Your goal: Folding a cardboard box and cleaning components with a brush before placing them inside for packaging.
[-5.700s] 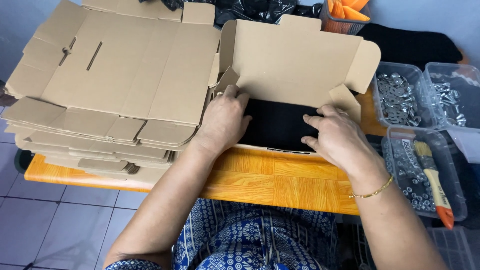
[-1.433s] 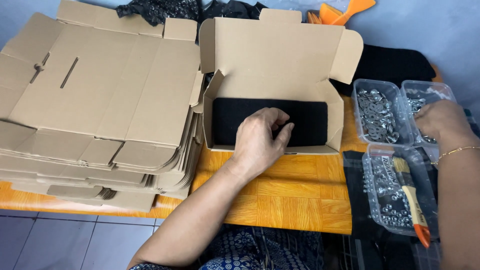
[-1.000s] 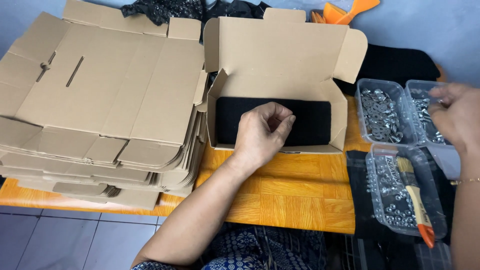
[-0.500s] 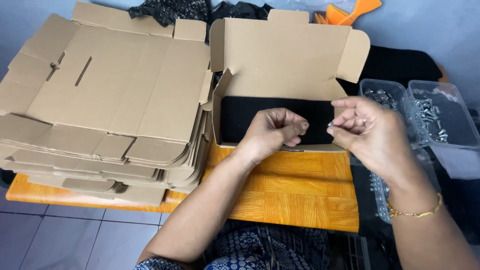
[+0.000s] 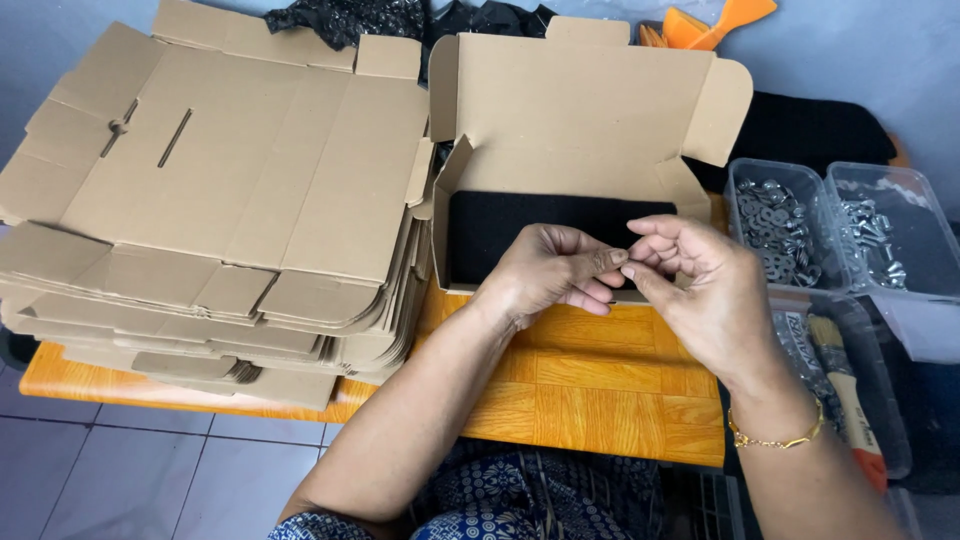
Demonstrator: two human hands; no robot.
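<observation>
The left hand [image 5: 548,272] and the right hand [image 5: 700,290] are brought together over the front edge of an open cardboard box [image 5: 580,120], their fingertips meeting just above its near wall. The fingers of both hands are curled and pinched toward one another; something small may be held between them, but it cannot be made out from this view. The box is lined with a black pad [image 5: 500,225] and its lid is stood upright behind. The box is set on an orange wooden table [image 5: 590,390]. A tall stack of flat, unfolded cardboard blanks [image 5: 210,190] is piled just beside it on the left. On the right, clear plastic tubs [image 5: 780,225] of metal washers and screws are ranged, and a brush [image 5: 845,385] is laid in the nearest tub.
</observation>
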